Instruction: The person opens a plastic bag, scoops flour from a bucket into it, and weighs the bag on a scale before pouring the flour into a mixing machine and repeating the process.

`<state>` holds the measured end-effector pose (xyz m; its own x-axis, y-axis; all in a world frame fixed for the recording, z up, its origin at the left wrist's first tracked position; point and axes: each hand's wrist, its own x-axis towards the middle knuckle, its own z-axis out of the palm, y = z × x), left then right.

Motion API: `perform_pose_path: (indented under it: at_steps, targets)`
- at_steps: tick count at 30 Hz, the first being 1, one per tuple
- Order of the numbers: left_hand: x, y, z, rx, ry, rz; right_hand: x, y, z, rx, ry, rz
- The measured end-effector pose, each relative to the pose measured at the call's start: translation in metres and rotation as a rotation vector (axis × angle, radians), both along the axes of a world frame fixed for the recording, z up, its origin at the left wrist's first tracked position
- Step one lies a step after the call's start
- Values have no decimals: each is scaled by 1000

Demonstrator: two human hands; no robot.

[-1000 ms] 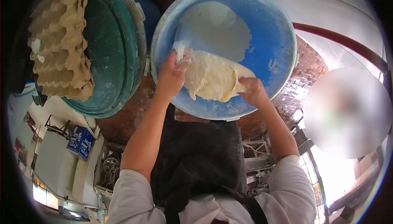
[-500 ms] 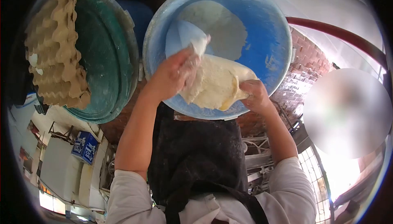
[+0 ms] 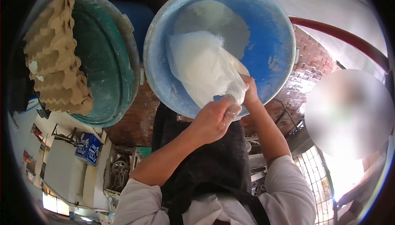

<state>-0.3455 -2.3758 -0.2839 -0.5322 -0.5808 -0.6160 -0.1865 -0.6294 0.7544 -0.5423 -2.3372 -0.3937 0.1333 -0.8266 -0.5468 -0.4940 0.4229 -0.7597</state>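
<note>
A white, partly see-through plastic bag (image 3: 201, 66) is stretched over the inside of a large blue tub (image 3: 263, 40). Its near right end is bunched between my two hands. My left hand (image 3: 218, 116), dusted with white powder, pinches the bag's gathered edge by the tub's near rim. Just beyond it, my right hand (image 3: 249, 88) grips the same end from the right, its fingers partly hidden behind the plastic. Pale powder (image 3: 222, 17) covers part of the tub's bottom. What the bag holds cannot be made out.
To the left stands a green lidded bin (image 3: 103, 60) with a cardboard egg tray (image 3: 53, 56) on it. A blue box (image 3: 87, 148) sits on a white surface at lower left. A red curved bar (image 3: 341, 35) and brick floor (image 3: 306, 60) lie to the right.
My left hand has come down and right, close to my right hand. The bag has swung over: its pale, clumpy yellowish side is out of sight, and smooth white plastic faces up.
</note>
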Motion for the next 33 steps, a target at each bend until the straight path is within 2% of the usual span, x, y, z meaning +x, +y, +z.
perform_pose_path:
  at_steps: [1, 2, 3, 4, 7, 10, 13, 16, 19, 22, 25, 26, 27, 29, 31, 33]
  targets:
    - [-2, -2, 2, 41, 78, 23, 0, -3, -1, -52, 43, 65]
    - [2, -3, 2, -63, 88, 81, 2, -6, -2, -104, 83, 128]
    - [8, 0, -3, 32, 73, 210, 7, -10, -2, -157, 121, 189]
    - [17, 6, -12, 127, 56, 338, 19, -21, 6, 28, 229, 236]
    - [49, -8, -21, 354, 140, 667, 38, -24, 3, 96, 333, 311]
    - [65, -9, -34, 417, 44, 591, 59, -11, -29, 171, 554, 339]
    - [53, -6, -44, 431, 40, 451, 82, -13, -40, 136, 681, 629]
    - [41, 4, -66, 429, 50, 424, 80, -27, -12, 118, 563, 723]
    - [41, 19, -89, 472, 69, 440, 76, -45, 19, 294, 530, 715]
    - [39, 20, -95, 530, 101, 476, 69, -59, 58, 233, 580, 715]
    - [36, 15, -98, 550, 121, 467, 28, -69, 42, 111, 672, 784]
    - [37, 16, -100, 553, 115, 466, 22, -84, 49, 132, 713, 640]
    - [37, 18, -99, 484, 35, 374, 19, -101, 60, 159, 750, 494]
    - [33, 25, -97, 346, -120, 176, 18, -128, 62, 141, 825, 483]
    - [15, 58, -100, 69, -55, 169, 18, -150, 41, 100, 897, 499]
    - [2, 76, -82, -34, 3, 94, 21, -162, -5, 48, 965, 550]
